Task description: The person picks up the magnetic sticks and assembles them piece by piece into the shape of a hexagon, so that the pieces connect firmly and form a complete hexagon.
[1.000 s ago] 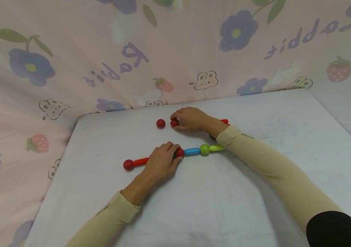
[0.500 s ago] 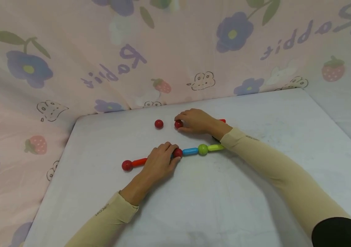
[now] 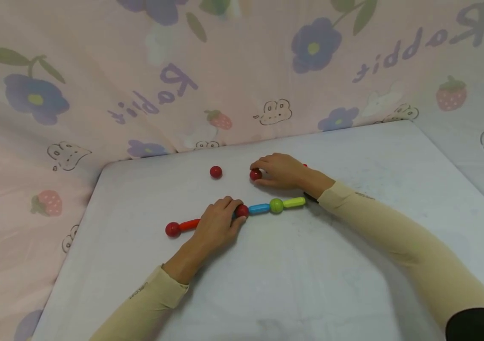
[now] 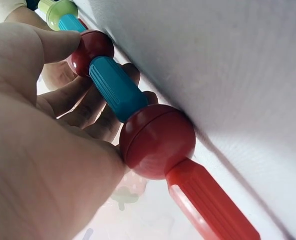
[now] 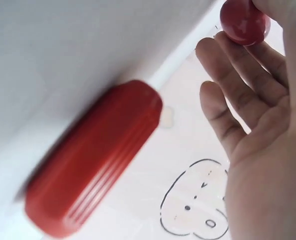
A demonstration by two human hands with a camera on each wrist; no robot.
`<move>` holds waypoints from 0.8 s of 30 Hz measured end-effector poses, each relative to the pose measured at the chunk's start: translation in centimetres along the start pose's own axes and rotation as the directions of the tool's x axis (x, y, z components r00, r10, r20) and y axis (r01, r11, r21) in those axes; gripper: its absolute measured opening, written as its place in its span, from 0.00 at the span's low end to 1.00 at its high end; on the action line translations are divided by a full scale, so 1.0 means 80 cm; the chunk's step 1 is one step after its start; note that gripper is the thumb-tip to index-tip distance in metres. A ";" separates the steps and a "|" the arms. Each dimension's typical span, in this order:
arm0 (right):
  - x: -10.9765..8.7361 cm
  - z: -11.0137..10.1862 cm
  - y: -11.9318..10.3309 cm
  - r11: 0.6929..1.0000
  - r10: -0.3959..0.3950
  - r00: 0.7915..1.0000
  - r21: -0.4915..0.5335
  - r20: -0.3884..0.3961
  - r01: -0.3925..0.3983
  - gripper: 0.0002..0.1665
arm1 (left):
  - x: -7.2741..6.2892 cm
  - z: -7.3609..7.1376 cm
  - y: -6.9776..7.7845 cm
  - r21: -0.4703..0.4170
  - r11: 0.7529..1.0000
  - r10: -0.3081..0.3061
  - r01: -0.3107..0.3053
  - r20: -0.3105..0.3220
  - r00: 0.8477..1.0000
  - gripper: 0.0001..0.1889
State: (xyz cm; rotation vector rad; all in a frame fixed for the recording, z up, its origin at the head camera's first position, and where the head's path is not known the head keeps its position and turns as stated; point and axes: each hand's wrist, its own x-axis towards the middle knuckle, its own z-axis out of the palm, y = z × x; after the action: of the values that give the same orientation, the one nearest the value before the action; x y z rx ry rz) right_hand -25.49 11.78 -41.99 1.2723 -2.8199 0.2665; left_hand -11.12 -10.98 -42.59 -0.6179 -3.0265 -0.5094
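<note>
A toy chain of rods and balls lies across the white table. From the left come a red end ball [image 3: 173,229], a red rod [image 3: 189,224], then parts covered by my left hand [image 3: 215,222]. That hand curls around the chain, thumb and fingers on a red ball [image 3: 242,210]. In the left wrist view a blue rod [image 4: 118,89] joins two red balls within the grip. Beyond it follow a blue rod [image 3: 259,208], a green ball [image 3: 276,205] and a yellow-green rod [image 3: 294,202]. Behind the chain, my right hand [image 3: 282,171] pinches a separate red ball [image 3: 255,174].
Another loose red ball [image 3: 216,172] sits to the left of the right hand. A loose red rod [image 5: 95,160] lies beside the right hand, mostly hidden by it in the head view. A printed cloth [image 3: 225,71] hangs behind the table [image 3: 353,147].
My right hand has moved right with the red ball, widening its gap from the loose ball. The yellow-green rod's end has come into view. The left hand keeps its hold on the chain.
</note>
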 end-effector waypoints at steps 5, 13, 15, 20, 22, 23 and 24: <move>-0.014 -0.003 0.003 1.000 0.001 1.000 -0.004 -0.004 -0.001 0.27 | -0.001 0.000 0.001 0.010 1.000 -0.003 0.003 -0.002 1.000 0.23; -0.039 -0.008 0.008 1.000 -0.010 1.000 -0.013 -0.005 0.010 0.27 | 0.001 -0.001 0.001 0.012 1.000 0.001 -0.001 -0.004 1.000 0.23; -0.044 -0.008 0.009 1.000 -0.016 1.000 -0.016 -0.010 0.016 0.27 | 0.001 -0.001 0.001 0.011 1.000 -0.003 0.003 0.001 1.000 0.22; -0.060 -0.010 0.012 1.000 0.000 1.000 -0.019 -0.014 -0.001 0.27 | 0.001 -0.001 0.001 0.006 1.000 -0.004 0.004 0.009 1.000 0.23; -0.067 -0.011 0.013 1.000 0.019 1.000 -0.011 -0.015 -0.019 0.27 | 0.000 -0.001 0.001 0.005 1.000 0.000 0.000 0.005 1.000 0.23; -0.071 -0.012 0.014 1.000 0.026 1.000 -0.006 -0.017 -0.026 0.27 | 0.000 -0.001 0.001 0.002 1.000 0.001 -0.001 0.003 1.000 0.23; -0.074 -0.013 0.014 0.999 0.034 0.999 0.000 -0.020 -0.034 0.27 | 0.000 -0.001 0.001 0.000 1.000 0.003 -0.003 0.001 1.000 0.23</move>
State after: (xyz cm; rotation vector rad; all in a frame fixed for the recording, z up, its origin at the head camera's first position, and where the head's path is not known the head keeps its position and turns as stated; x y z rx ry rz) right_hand -22.42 17.05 -41.70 1.2154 -2.8269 0.2787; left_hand -11.10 -10.91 -42.52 -0.6223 -3.0261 -0.5095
